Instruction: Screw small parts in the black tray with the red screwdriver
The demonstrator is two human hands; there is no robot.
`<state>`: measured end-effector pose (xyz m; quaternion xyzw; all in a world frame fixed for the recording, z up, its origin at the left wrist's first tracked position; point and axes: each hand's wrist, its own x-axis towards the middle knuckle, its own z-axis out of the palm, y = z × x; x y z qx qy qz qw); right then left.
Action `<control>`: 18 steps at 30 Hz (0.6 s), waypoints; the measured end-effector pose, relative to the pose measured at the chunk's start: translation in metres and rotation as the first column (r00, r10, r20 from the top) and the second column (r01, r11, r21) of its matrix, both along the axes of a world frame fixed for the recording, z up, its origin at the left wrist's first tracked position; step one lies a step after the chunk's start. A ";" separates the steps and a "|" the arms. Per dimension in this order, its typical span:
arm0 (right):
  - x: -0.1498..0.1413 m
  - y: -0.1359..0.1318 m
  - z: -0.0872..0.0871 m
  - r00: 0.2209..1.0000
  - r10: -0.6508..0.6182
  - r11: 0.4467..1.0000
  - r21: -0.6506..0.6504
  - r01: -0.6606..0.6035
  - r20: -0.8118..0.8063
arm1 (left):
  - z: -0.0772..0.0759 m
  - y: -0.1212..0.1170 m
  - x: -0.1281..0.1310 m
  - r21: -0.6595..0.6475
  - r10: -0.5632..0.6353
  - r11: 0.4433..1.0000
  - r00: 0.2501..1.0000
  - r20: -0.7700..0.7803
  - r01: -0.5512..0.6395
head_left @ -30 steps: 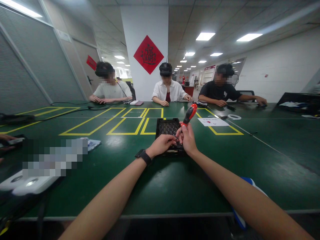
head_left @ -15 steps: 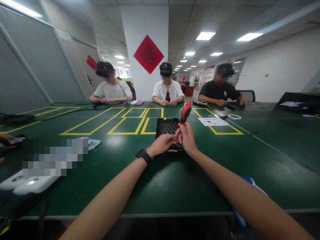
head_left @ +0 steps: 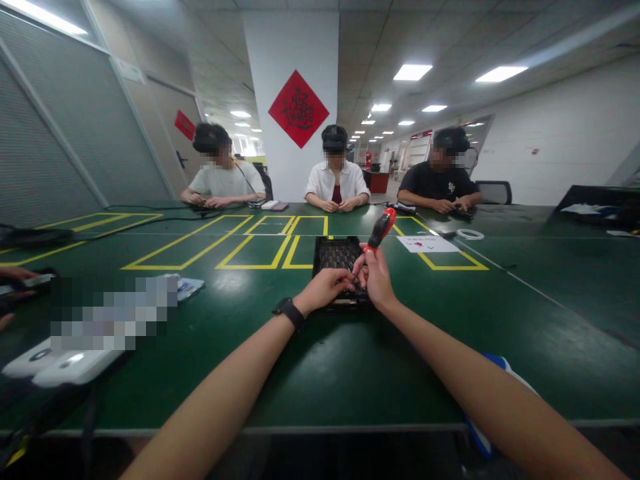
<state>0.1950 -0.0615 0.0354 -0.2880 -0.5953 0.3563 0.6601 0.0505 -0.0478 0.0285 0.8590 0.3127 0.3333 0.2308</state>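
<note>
My right hand [head_left: 379,281] is closed around a screwdriver [head_left: 381,231] with a red and black handle. The handle tilts up and to the right, and the shaft points down toward my left fingers. My left hand [head_left: 325,290], with a black watch on the wrist, has its fingertips pinched by the screwdriver's tip. Whatever sits in that pinch is too small to make out. Both hands are over a black open tray [head_left: 337,252] with a patterned inside, lying on the green table [head_left: 320,373]. My hands cover its near right part.
A printed paper sheet [head_left: 428,244] and a white ring [head_left: 470,235] lie to the right, beyond my hands. White devices [head_left: 75,365] lie at left. Yellow tape outlines [head_left: 250,268] mark the table. Three people sit opposite, and another person's hand [head_left: 20,275] shows at far left.
The screwdriver handle has tipped further to the right, with my right hand turning slightly. My left hand stays pinched near its tip. The person at far right has brought both hands together.
</note>
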 end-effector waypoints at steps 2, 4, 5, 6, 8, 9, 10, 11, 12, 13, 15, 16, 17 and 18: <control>-0.001 -0.001 0.001 1.000 -0.009 1.000 0.001 0.009 -0.004 | 0.001 -0.002 0.001 -0.008 0.032 0.999 0.999 0.008 -0.032; -0.001 -0.003 0.003 1.000 -0.016 1.000 0.010 0.016 -0.005 | 0.001 -0.002 0.002 0.003 0.096 0.995 0.995 0.001 -0.096; -0.001 -0.004 0.004 1.000 -0.012 1.000 0.013 0.013 -0.003 | 0.001 -0.002 0.002 0.013 0.123 0.992 0.992 -0.008 -0.122; -0.001 -0.005 0.004 1.000 -0.006 1.000 0.015 0.006 0.001 | 0.001 -0.002 0.002 0.024 0.135 0.991 0.991 -0.019 -0.135; -0.001 -0.005 0.004 1.000 0.007 1.000 0.015 -0.008 0.012 | 0.001 -0.002 0.001 0.046 0.127 0.991 0.991 -0.034 -0.125; -0.001 -0.005 0.004 1.000 0.012 1.000 0.014 -0.012 0.016 | 0.002 -0.002 0.001 0.050 0.110 0.993 0.993 -0.036 -0.109; -0.001 -0.005 0.004 1.000 0.016 1.000 0.011 -0.016 0.020 | 0.002 -0.002 0.000 0.047 0.088 0.995 0.995 -0.038 -0.087; -0.001 -0.004 0.004 1.000 0.021 1.000 0.006 -0.022 0.023 | 0.003 -0.003 0.000 0.038 0.065 0.997 0.997 -0.037 -0.063; 0.000 -0.005 0.004 0.999 0.028 1.000 0.001 -0.028 0.025 | 0.003 -0.003 0.000 0.025 0.043 0.999 0.998 -0.037 -0.042; 0.000 -0.005 0.004 0.999 0.034 0.999 -0.003 -0.034 0.025 | 0.003 -0.003 0.000 0.012 0.027 1.000 0.999 -0.035 -0.027; -0.001 -0.007 0.006 0.999 0.028 1.000 0.001 -0.028 0.024 | 0.003 -0.002 0.001 -0.006 0.030 1.000 0.999 -0.014 -0.030; -0.001 -0.008 0.006 1.000 0.017 1.000 0.009 -0.017 0.021 | 0.002 -0.002 0.001 -0.014 0.046 0.999 0.999 -0.001 -0.046; -0.002 -0.009 0.007 1.000 0.003 1.000 0.019 -0.003 0.019 | 0.001 -0.001 0.001 -0.021 0.068 0.997 0.998 0.009 -0.068; -0.002 -0.009 0.007 1.000 -0.008 1.000 0.027 0.008 0.017 | 0.000 0.000 0.001 -0.027 0.090 0.996 0.996 0.013 -0.089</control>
